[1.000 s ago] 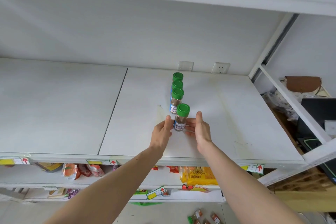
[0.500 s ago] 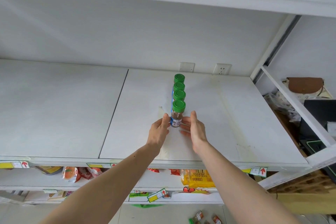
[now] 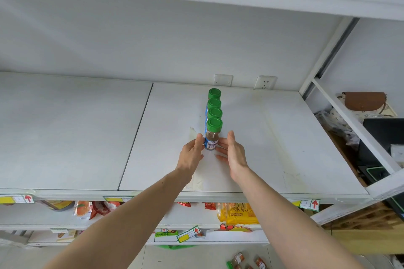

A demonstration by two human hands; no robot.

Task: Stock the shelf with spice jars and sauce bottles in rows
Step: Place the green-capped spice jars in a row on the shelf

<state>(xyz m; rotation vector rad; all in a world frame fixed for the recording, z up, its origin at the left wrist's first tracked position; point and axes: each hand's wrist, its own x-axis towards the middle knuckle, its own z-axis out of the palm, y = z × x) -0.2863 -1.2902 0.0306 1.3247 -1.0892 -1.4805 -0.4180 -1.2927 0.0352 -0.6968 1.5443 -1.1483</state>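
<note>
Both arms reach up and forward onto the white shelf [image 3: 251, 137], forearms converging toward the front spice jar [image 3: 212, 135].

Left hand [image 3: 191, 155]: on the jar's left, back of the hand facing the camera, fingers pointing up the shelf, tips touching the jar's lower left side by the label. Fingers look fairly straight, not wrapped round it.

Right hand [image 3: 232, 152]: on the jar's right, palm turned in toward the jar, fingers straight and slightly spread, thumb side touching the label. Flat, bracing pose rather than a grip.

The jar stands upright on the shelf, green cap, brown contents, blue-white label. It's the nearest of a single-file row of four green-capped jars [image 3: 214, 105] running straight back from it toward the wall (caps look touching or nearly so, can't tell which). Behind the row, on the wall: a switch plate [image 3: 223, 80] and a socket [image 3: 265, 82].

Below the jar's shelf: lower shelves with snack packets [image 3: 238, 214] and arrow price tags [image 3: 308, 204].
</note>
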